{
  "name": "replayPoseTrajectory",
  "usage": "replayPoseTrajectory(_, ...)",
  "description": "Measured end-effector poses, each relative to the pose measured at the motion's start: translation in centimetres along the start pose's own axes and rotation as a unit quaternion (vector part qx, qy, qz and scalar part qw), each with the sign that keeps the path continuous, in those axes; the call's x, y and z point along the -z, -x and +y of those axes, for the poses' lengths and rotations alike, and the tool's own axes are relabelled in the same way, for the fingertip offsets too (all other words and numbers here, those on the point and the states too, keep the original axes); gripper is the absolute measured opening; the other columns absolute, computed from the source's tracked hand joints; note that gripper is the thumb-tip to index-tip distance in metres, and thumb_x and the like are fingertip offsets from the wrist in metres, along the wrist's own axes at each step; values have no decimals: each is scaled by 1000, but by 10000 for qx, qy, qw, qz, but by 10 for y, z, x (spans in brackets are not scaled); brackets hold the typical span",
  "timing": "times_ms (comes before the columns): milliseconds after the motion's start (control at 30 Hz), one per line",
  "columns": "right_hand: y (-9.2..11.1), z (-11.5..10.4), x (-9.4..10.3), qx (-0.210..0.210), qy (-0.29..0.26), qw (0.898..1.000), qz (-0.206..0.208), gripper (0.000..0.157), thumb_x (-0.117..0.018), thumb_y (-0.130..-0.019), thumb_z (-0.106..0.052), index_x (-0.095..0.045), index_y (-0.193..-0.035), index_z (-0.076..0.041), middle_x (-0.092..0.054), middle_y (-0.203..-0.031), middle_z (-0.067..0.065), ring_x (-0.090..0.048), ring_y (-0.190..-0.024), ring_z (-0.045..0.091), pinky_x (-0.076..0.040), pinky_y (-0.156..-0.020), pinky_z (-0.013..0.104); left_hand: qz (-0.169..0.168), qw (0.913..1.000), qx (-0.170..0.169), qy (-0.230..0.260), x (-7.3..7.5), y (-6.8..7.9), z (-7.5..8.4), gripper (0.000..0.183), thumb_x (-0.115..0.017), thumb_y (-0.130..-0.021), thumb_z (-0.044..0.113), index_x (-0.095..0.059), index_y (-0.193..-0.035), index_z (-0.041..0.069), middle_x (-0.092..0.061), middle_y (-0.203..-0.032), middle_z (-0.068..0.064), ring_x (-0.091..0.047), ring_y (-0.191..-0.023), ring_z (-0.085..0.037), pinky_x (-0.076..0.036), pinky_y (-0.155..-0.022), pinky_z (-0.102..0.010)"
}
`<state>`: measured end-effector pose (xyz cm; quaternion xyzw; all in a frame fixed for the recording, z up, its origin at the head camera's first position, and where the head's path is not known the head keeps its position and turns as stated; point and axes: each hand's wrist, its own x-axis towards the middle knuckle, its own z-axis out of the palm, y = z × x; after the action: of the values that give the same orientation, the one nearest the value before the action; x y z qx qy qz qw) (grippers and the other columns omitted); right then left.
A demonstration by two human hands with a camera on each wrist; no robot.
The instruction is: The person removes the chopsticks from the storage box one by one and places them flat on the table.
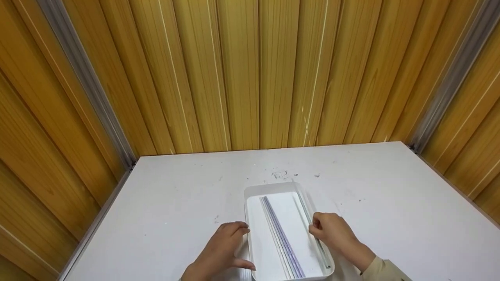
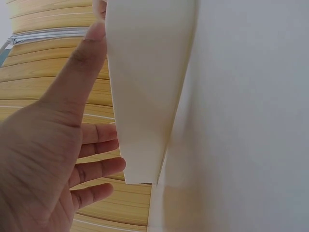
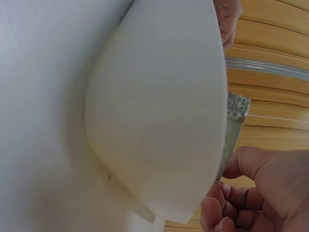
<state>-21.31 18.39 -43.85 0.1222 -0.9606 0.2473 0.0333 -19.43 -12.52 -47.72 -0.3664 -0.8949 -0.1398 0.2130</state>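
Note:
A white rectangular tray (image 1: 269, 189) lies lengthwise on the table. Inside it, several long thin strips (image 1: 280, 238), whitish and purple, lie side by side at a slight slant. My left hand (image 1: 222, 248) is at the tray's left side, thumb and fingers spread; in the left wrist view this hand (image 2: 43, 150) has fingertips against the outer wall. Over the right rim, my right hand (image 1: 334, 230) pinches a long pale green strip (image 1: 322, 251) that runs along the right wall. The right wrist view shows this strip's grey mottled end (image 3: 238, 106) sticking up past the rim.
The white table (image 1: 187, 187) bears small dark marks (image 1: 279, 174) beyond the tray. Wood-patterned panels (image 1: 242, 78) stand behind and at both sides, with grey metal posts (image 1: 91, 86) at the corners.

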Motion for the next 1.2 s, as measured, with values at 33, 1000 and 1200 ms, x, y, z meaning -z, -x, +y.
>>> replayPoseTrajectory(33, 0, 1, 1, -38, 15, 10000, 7, 18, -61, -81, -11, -53, -65, -12, -49, -56, -6, -41, -51, 7, -31, -46, 18, 10, 10000, -15, -15, 0, 0, 0, 83, -67, -62, 70, -64, -114, 5, -61, -119, -4, -58, -110, -18, -49, -97, -36)
replayPoseTrajectory(1000, 5, 24, 8, -458, 14, 9989, -46, 18, -57, -84, -11, -53, -67, -13, -46, -56, -5, -39, -52, 9, -30, -47, 19, 266, 9994, -168, -127, 0, -1, -1, 83, -67, -61, 70, -65, -111, 4, -62, -116, -4, -60, -106, -17, -51, -93, -35)
replayPoseTrajectory(1200, 8, 29, 7, -447, 66, 9990, 7, 19, -61, -83, -13, -53, -66, -13, -46, -55, -5, -39, -51, 8, -29, -47, 20, 258, 9994, -183, -121, -1, -1, -2, 82, -69, -61, 70, -65, -111, 5, -62, -116, -3, -60, -106, -17, -50, -93, -35)
